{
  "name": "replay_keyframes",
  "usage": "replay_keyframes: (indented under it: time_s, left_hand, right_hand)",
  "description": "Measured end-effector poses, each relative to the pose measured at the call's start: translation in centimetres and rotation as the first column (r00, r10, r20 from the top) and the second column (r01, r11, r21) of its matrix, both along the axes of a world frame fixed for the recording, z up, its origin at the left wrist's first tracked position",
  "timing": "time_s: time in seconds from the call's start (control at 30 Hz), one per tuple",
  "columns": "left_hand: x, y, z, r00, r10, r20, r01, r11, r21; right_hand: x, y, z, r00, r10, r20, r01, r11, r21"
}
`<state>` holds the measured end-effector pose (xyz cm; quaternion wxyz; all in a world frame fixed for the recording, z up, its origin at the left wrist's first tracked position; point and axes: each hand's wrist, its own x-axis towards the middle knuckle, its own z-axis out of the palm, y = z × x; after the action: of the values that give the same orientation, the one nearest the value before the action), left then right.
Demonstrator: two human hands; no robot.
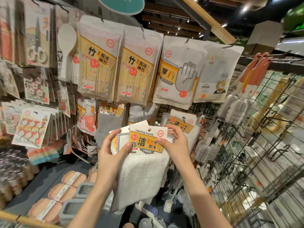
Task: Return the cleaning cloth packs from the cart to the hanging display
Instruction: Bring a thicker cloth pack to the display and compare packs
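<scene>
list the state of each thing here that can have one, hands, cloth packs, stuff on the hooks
left hand: grips the held packs, thumb on the front label
right hand: pinches the front pack's card at its right edge
cleaning towel packs: several, held off the hooks, fanned
matching towel pack: hanging behind the right hand
chopstick packs: hanging, sealed
disposable gloves pack: hanging, sealed

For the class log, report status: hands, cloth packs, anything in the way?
Left hand and right hand both grip the cloth packs. Packs not hung yet. Hanging towel pack close behind.
</scene>
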<state>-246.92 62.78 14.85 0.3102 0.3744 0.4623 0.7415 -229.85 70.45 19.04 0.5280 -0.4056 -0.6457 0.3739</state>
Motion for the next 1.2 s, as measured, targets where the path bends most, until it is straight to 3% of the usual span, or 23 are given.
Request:
replay_keyframes:
  time_s: [0.4,0.63,1.2]
  left_hand:
    - [-0.5,0.4,-1.0,0.995,-0.101,0.02,0.099,0.992,0.083]
    - [-1.0,0.4,-1.3,1.0,-0.019,0.003,0.019,0.997,0.076]
    - [-2.0,1.1,-1.7,0.999,-0.033,-0.021,0.034,0.998,0.049]
  right_hand:
    - [2.4,1.3,-0.5,0.996,-0.048,-0.08,0.048,0.999,-0.002]
    - [5.8,4.2,-1.0,0.969,-0.138,-0.203,0.132,0.99,-0.043]
    - [8.6,12.5,-2.4,0.908,-0.39,-0.156,0.389,0.92,-0.035]
